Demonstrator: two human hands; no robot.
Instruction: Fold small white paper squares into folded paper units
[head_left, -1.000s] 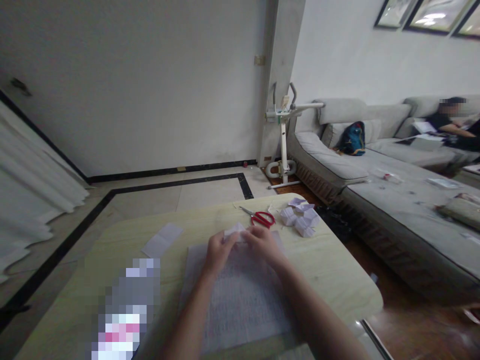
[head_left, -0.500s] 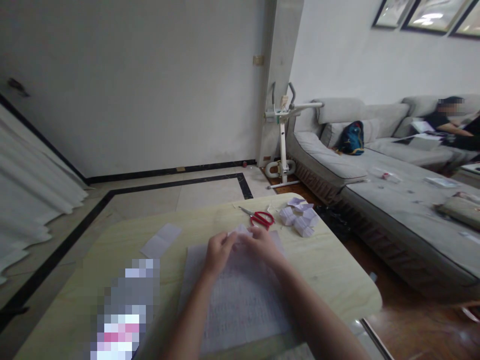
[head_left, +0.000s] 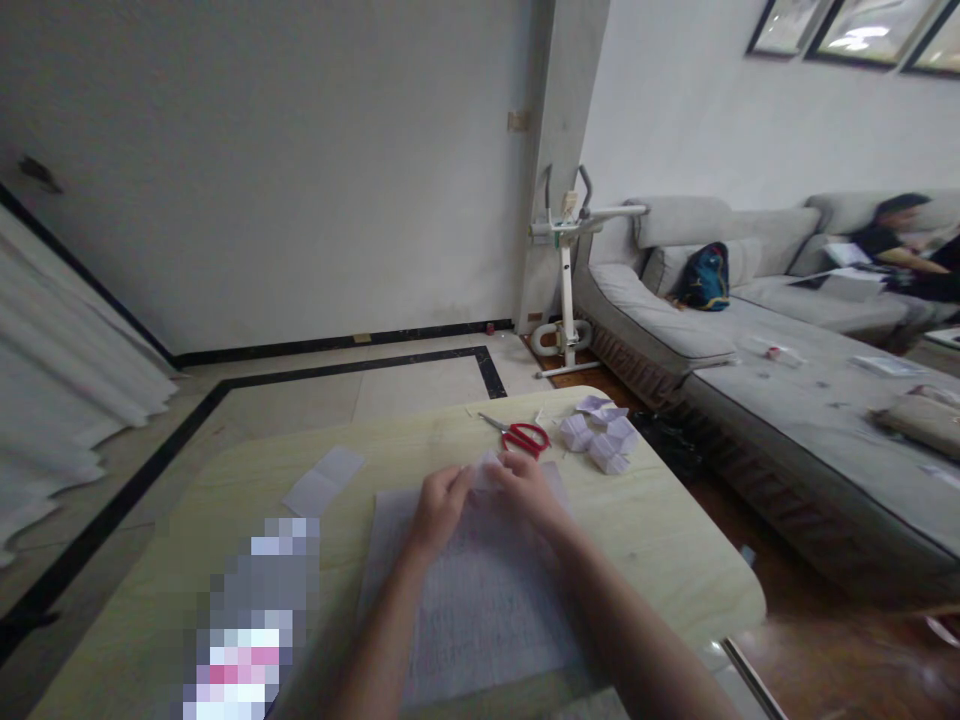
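Between my two hands is a small piece of white paper [head_left: 486, 472], partly folded and mostly covered by fingers. My left hand [head_left: 442, 508] grips its left side with thumb and fingers closed. On the right side, my right hand [head_left: 525, 488] pinches the same paper. Both hands are above a large printed sheet [head_left: 480, 610] that lies flat on the table. Just beyond them rest scissors with red handles [head_left: 525, 437], blades pointing left. Several folded paper pieces [head_left: 600, 437] sit right of the scissors. A creased sheet of paper [head_left: 325, 481] lies to the left.
The pale wooden table [head_left: 675, 560] has rounded corners. A blurred-out object [head_left: 251, 620] stands at its left front. Beyond the table are white exercise equipment [head_left: 567, 280] and a grey sofa [head_left: 810, 430] with a blue backpack [head_left: 705, 277]. A person [head_left: 900, 240] sits at far right.
My left hand has shifted slightly right, and the paper between the fingers has turned a little. Both hands keep hold of it. The other things on the table stay where they were.
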